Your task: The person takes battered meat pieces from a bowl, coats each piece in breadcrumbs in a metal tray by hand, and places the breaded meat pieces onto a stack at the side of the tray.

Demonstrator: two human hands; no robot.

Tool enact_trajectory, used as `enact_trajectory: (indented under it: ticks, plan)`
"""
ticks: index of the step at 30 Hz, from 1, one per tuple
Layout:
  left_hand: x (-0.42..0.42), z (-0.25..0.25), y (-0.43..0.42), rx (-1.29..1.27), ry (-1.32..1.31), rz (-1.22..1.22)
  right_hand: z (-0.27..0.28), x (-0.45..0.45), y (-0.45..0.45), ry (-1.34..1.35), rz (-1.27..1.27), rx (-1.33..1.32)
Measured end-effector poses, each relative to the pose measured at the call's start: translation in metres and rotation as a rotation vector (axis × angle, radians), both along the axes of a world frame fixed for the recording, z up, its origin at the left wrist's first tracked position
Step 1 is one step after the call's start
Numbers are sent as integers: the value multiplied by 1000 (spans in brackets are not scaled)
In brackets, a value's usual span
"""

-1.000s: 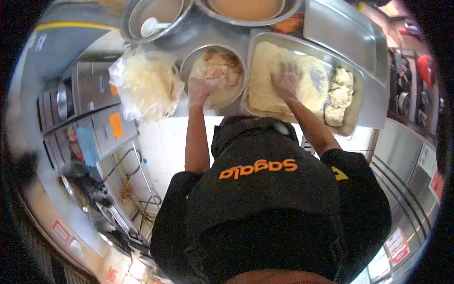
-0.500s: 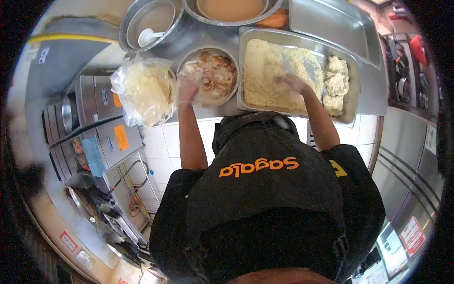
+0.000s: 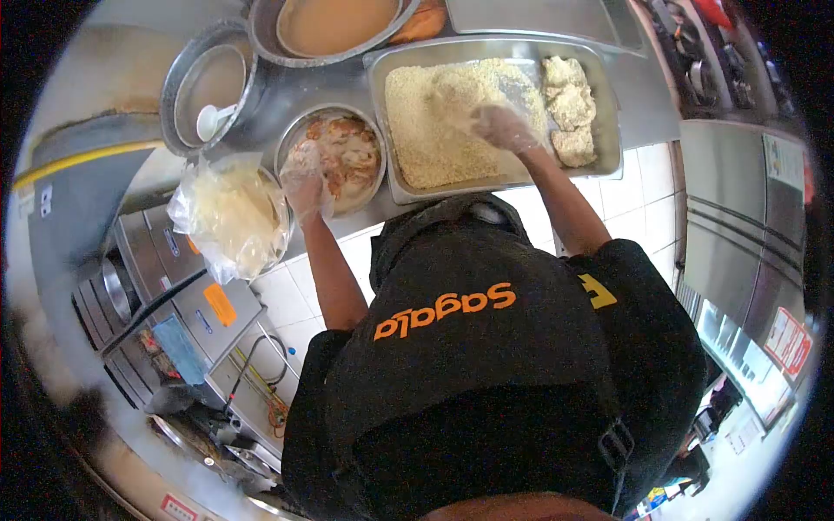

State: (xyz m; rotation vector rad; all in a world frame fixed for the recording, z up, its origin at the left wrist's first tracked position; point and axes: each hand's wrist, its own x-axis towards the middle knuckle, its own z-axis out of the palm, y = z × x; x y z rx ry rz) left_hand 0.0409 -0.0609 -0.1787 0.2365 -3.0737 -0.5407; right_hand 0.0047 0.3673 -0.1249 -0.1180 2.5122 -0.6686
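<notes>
My left hand [image 3: 304,187], in a clear plastic glove, is at the left rim of a round metal bowl [image 3: 379,174]. Its fingers are curled and smeared pale, and whatever they hold is unclear. Reddish-brown pieces of meat [image 3: 340,143] lie in milky liquid in that bowl. Over a rectangular metal tray [image 3: 612,130] hangs my gloved right hand [image 3: 504,128], fingers apart and slightly blurred. Just beyond its fingertips a crumb-covered lump [image 3: 456,94] rests in the pale yellow crumbs [image 3: 426,156]. Several coated pieces [image 3: 570,104] are lined up at the tray's right end.
A clear plastic bag [image 3: 230,217] with pale contents sits left of the meat bowl. Behind it, a metal bowl [image 3: 174,104] has a white scoop [image 3: 211,120] in it. A larger basin [image 3: 261,35] of orange-brown liquid stands farther back. Steel drawers [image 3: 217,304] are at lower left.
The whole view has shifted, so the counter appears farther left. The crumb-covered lump shows more clearly beside my right hand. My left hand remains at the meat bowl's left side.
</notes>
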Motion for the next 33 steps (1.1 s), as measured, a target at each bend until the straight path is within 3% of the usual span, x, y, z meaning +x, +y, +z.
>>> enact_trajectory:
  ticks: [1, 3, 5, 6, 8, 9, 10, 11, 12, 14, 16, 18, 21, 24, 27, 28, 30, 32, 33]
  plan:
    - [-3, -2, 0, -7, 21, -29, -3, 4, -1, -158, -51, 149]
    - [-5, -6, -7, -140, 157, -199, -59, 23, 25, -353, -13, -124]
    - [-2, -10, -20, -281, 288, -362, -59, 34, 19, -449, -60, -426]
    - [-1, -11, -23, -350, 354, -445, -15, 41, -9, -444, -133, -586]
    - [-5, 41, 19, 741, 61, -43, 10, 36, -50, -559, -249, -854]
    - [-6, 61, 36, 1271, -107, 183, -8, 30, -64, -620, -243, -916]
    - [-5, 62, 36, 1355, -128, 153, -25, 24, -77, -684, -237, -974]
    - [-5, 62, 36, 1439, -148, 121, -78, 14, -90, -679, -182, -985]
    - [-5, 65, 36, 1523, -169, 87, -79, 8, -99, -674, -127, -996]
    - [-1, 70, 39, 1453, -143, 115, -77, 6, -87, -472, -31, -885]
    - [-3, 69, 39, 1465, -122, 147, -71, -4, -74, -336, -88, -826]
    - [-2, 63, 33, 1550, -123, 192, -82, -22, -62, -273, -304, -825]
    - [6, 80, 43, 1602, -114, 336, -40, -41, -47, -36, -266, -328]
    - [4, 71, 28, 153, 166, -413, -73, -65, -35, 164, 171, -340]
    - [-2, 82, 41, 414, 93, -139, -91, -73, -36, 121, -196, -142]
    - [-1, 76, 37, 327, 220, -251, -102, -84, -29, 95, -81, -119]
    - [-5, 39, 23, 645, 141, -85, -126, -108, -18, 38, 168, -79]
    - [-9, 39, 17, 587, 140, -106, -93, -102, -18, 147, -64, -80]
    - [-7, 53, 21, 379, 181, -204, -72, -106, -14, 207, -173, -76]
